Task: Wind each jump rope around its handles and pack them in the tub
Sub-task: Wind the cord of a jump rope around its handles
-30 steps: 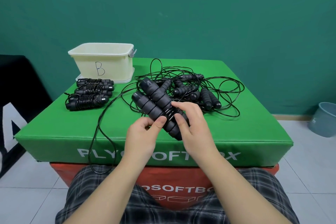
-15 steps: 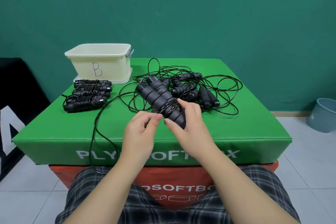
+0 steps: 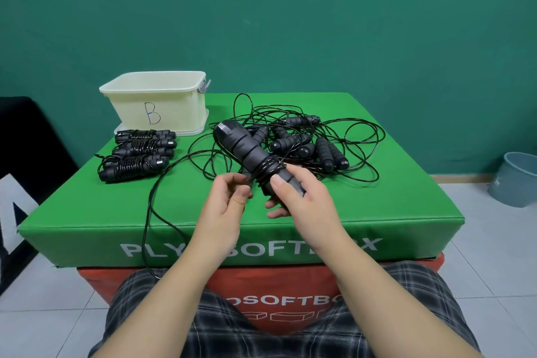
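Note:
My right hand (image 3: 299, 197) grips the near end of a pair of black jump rope handles (image 3: 241, 144), held together and pointing away to the upper left. A few turns of black cord (image 3: 268, 168) circle the handles just above my thumb. My left hand (image 3: 225, 203) pinches that cord close beside the handles. The loose rest of the cord (image 3: 151, 200) runs left and drops over the front edge. A cream tub (image 3: 157, 104) marked B stands at the back left. Three wound ropes (image 3: 136, 154) lie in front of it.
A tangle of unwound ropes (image 3: 308, 145) with several black handles covers the middle and right of the green soft box (image 3: 377, 206). A grey bin (image 3: 514, 180) stands on the tiled floor at the right. My lap in plaid shorts is below.
The handle pair has swung up and closer together, now seen nearly end-on. My left hand has brought the cord round to the near left side, adding to the wraps.

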A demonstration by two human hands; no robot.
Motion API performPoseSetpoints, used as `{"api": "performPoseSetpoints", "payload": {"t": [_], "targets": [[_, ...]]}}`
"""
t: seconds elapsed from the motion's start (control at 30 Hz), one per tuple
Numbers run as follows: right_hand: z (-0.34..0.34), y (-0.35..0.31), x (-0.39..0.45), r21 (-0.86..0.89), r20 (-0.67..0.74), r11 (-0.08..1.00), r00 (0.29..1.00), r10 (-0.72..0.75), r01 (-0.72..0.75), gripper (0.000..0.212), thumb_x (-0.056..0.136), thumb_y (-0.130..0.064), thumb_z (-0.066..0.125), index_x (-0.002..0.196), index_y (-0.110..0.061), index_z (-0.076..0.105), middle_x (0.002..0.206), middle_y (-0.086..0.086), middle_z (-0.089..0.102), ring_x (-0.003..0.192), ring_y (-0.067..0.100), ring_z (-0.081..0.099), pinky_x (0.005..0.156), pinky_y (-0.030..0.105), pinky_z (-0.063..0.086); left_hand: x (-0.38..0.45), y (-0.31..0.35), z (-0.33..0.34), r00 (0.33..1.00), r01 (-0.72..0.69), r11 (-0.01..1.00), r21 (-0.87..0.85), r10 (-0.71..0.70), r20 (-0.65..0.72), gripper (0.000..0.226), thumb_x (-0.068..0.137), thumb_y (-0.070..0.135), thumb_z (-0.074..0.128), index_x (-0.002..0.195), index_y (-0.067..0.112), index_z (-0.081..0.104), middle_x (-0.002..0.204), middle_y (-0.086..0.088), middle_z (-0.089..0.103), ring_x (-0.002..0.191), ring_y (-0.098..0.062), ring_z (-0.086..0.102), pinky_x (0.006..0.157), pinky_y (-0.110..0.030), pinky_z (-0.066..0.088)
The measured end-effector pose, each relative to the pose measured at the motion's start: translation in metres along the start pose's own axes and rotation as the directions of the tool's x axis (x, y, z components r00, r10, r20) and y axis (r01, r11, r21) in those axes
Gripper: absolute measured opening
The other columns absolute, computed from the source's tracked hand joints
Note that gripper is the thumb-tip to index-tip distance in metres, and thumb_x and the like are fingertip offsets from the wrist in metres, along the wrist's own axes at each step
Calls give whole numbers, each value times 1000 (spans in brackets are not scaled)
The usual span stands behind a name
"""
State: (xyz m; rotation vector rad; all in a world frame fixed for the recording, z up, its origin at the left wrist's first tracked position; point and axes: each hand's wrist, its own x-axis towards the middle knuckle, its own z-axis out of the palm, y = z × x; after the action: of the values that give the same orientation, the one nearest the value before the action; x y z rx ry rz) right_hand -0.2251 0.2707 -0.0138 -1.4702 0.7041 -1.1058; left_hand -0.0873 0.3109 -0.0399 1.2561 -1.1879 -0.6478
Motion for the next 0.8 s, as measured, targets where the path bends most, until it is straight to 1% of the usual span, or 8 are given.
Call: {"api": "performPoseSetpoints", "payload": {"t": [0.1, 0.23, 0.33, 0.4, 0.5, 0.6, 0.7, 0.8], "targets": [[2, -3, -1, 92, 68, 995, 997, 34, -41, 24, 81, -31, 54, 98, -15, 61, 74, -2, 67, 59, 18, 62, 54, 29, 55, -1, -1, -1, 999, 38, 999, 20, -39, 24, 43, 79, 68, 46, 98, 30, 54, 74, 15, 57, 58, -1, 44, 61, -24, 36], [2, -4, -2, 58, 69, 997, 997, 45, -49, 31, 82, -38, 50, 94, -14, 65, 79, 10, 66, 58, 19, 64, 51, 29, 52, -4, 9, -1, 999, 45, 998, 48, -45, 1, 43, 84, 58, 42, 78, 18, 54, 59, 5, 39, 48, -1, 33, 48, -14, 29], [3, -2, 0, -32, 13, 999, 1000, 8, -7, 26, 81, -42, 52, 97, -25, 64, 78, -7, 67, 70, 10, 62, 62, 26, 52, -6, 15, -1, 997, 45, 999, 28, -43, -64, 37, 79, 54, 44, 73, 20, 54, 49, 16, 45, 48, 2, 39, 49, -9, 31], [1, 2, 1, -153, -28, 984, 995, -97, 91, 23, 82, -43, 55, 104, -39, 58, 94, -18, 63, 84, 4, 61, 78, 21, 49, -7, 14, -1, 995, 48, 999, 22, -46, -86, 36, 77, 52, 43, 75, 18, 56, 48, 19, 49, 48, 4, 42, 51, -11, 32], [-4, 5, 1, -405, -7, 857, 937, -350, 318, 26, 87, -41, 51, 110, -51, 52, 110, -23, 49, 97, 3, 56, 84, 20, 47, -7, 10, -2, 990, 16, 997, 70, -6, -138, 43, 79, 54, 49, 75, 12, 57, 61, 11, 47, 53, 1, 39, 55, -18, 32], [-7, 7, 2, -504, 49, 753, 885, -463, 422, 24, 91, -31, 46, 111, -37, 59, 108, -13, 49, 104, -1, 50, 84, 18, 45, -6, 12, -2, 983, -3, 994, 107, 22, -182, 42, 76, 56, 55, 68, 15, 52, 59, 9, 40, 51, -1, 36, 50, -15, 28], [-6, 6, 3, -510, 63, 742, 880, -471, 434, 28, 92, -27, 47, 114, -21, 63, 110, -8, 52, 107, -1, 50, 92, 26, 46, -5, 15, -3, 974, -16, 990, 137, 46, -223, 38, 73, 52, 55, 67, 14, 52, 59, 6, 40, 51, -4, 33, 49, -17, 26], [-3, 2, 0, -528, 111, 741, 899, -424, 415, 38, 89, -35, 52, 122, -18, 59, 119, -6, 53, 113, 1, 49, 95, 27, 45, -6, 18, -6, 959, -35, 977, 208, 91, -268, 42, 74, 52, 53, 66, 12, 50, 62, 3, 38, 56, -12, 32, 52, -23, 25]]}}
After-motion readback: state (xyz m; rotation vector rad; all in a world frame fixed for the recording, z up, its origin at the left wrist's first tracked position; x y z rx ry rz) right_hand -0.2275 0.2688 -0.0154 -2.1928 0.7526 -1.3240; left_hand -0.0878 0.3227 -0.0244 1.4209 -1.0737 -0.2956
